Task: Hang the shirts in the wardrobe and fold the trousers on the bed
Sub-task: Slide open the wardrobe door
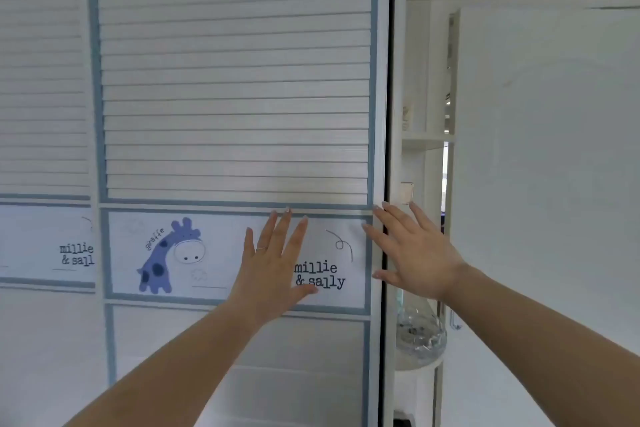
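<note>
A white slatted wardrobe door (235,80) with blue trim fills the view. A panel on it shows a blue giraffe (166,256) and the words "millie & sally". My left hand (273,263) lies flat against that panel, fingers straight and spread. My right hand (412,246) is spread open at the door's right edge (379,114), its fingers reaching the frame there. A narrow dark gap runs along that edge. No shirts or trousers are in view, and the wardrobe's inside is hidden.
A second slatted door (41,80) with the same print stands to the left. Right of the wardrobe are white shelves (426,139), a clear water bottle on a white stand (419,333) and a white wall or door (554,166).
</note>
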`<action>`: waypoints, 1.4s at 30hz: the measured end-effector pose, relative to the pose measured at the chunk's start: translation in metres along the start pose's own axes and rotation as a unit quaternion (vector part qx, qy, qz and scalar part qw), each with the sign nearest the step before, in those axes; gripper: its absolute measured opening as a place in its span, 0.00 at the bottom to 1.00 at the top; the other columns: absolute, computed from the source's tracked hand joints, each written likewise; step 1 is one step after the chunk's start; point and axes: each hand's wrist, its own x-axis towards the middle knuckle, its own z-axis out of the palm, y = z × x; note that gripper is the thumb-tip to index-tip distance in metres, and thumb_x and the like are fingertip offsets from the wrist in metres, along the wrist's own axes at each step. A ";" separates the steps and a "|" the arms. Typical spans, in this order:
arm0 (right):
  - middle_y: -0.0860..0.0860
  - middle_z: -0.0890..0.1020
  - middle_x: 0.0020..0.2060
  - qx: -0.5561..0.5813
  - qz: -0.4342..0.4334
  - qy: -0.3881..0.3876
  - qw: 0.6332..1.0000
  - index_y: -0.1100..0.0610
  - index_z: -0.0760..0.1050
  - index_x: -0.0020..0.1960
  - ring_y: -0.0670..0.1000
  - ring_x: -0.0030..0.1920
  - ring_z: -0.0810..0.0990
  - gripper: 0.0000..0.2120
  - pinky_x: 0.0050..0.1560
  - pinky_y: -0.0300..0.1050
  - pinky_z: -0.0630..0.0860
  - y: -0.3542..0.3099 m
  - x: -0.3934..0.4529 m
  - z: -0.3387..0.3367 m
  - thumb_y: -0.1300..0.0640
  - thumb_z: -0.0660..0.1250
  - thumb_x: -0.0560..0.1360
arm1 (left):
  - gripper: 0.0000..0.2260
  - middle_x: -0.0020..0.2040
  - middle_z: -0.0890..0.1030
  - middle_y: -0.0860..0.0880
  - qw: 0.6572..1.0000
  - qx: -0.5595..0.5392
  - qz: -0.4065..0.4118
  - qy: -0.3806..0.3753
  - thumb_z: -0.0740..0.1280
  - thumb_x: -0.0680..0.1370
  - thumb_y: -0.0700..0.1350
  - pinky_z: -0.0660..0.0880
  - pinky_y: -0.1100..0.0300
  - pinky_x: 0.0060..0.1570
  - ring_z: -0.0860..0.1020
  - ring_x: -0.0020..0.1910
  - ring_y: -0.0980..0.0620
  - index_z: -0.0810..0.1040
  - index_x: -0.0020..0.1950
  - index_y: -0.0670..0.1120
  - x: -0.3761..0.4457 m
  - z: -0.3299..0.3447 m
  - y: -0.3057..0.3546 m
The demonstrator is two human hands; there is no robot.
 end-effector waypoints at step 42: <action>0.60 0.55 0.76 0.281 0.000 0.242 0.929 0.58 0.50 0.77 0.57 0.75 0.54 0.44 0.71 0.56 0.60 -0.075 0.144 0.078 0.51 0.73 0.70 | 0.39 0.79 0.46 0.50 0.959 -0.139 -0.203 0.142 0.54 0.72 0.72 0.56 0.39 0.72 0.38 0.77 0.54 0.54 0.77 0.52 0.056 0.088 -0.082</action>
